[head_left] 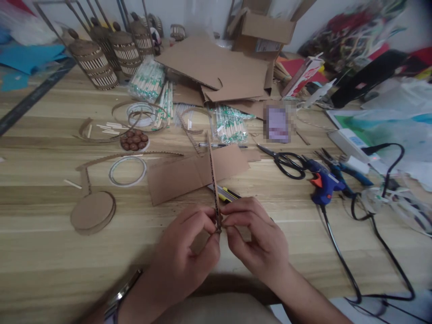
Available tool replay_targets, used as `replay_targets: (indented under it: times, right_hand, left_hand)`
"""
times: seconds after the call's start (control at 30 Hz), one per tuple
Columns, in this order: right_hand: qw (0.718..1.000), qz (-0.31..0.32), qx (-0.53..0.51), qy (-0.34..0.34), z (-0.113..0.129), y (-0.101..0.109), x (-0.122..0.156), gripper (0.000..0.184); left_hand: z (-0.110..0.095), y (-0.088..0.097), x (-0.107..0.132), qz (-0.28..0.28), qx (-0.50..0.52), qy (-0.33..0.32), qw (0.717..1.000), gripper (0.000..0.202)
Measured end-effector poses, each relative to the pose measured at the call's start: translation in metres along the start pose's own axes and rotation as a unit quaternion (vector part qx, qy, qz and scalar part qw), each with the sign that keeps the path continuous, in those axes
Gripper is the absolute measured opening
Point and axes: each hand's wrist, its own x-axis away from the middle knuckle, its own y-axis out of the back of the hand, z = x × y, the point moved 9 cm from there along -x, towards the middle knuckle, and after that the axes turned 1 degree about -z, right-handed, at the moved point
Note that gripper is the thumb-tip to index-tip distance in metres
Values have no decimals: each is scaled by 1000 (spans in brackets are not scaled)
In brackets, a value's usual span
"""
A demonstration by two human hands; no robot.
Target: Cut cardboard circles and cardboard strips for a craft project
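Observation:
Both hands meet over the near edge of the wooden table [50,252]. My left hand [187,256] and my right hand [258,240] pinch the near end of a thin corrugated cardboard strip [213,180], which stands on edge and runs away from me. Each hand's fingers are closed on the strip. A yellow and black utility knife [227,193] lies just beyond the hands, partly under the strip. A flat cardboard sheet [189,173] lies behind it. A watch shows on my left wrist.
Round cardboard discs [92,212] and a tape ring [127,171] lie to the left. Black scissors [286,162] and a blue glue gun [322,184] with a black cable lie to the right. Wooden lantern-like pieces [94,65], stick packs [148,81] and cardboard boxes [263,31] stand at the back.

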Motion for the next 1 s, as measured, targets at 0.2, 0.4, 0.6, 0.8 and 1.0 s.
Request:
replay_targets:
  times: [0.2,0.4,0.6,0.8,1.0]
  right_hand:
    - [999,-5,20,38,8,2,1,20]
    - [998,-11,34,52,8,0,2,22]
    - [995,-10,65,71,11,-5,4,21]
    - [999,-4,26,42,8,-5,2,22]
    - [1000,7,-12,1,1,-4,0,22]
  left_hand:
    - [15,-5,-1,23,37,69,997,4]
    - [23,-10,-3,29,60,88,994,13]
    - [23,-11,-4,27,53,100,993,15]
    - [19,-7,-4,6,49,85,995,14]
    - [17,-7,-4,11,46,68,997,15]
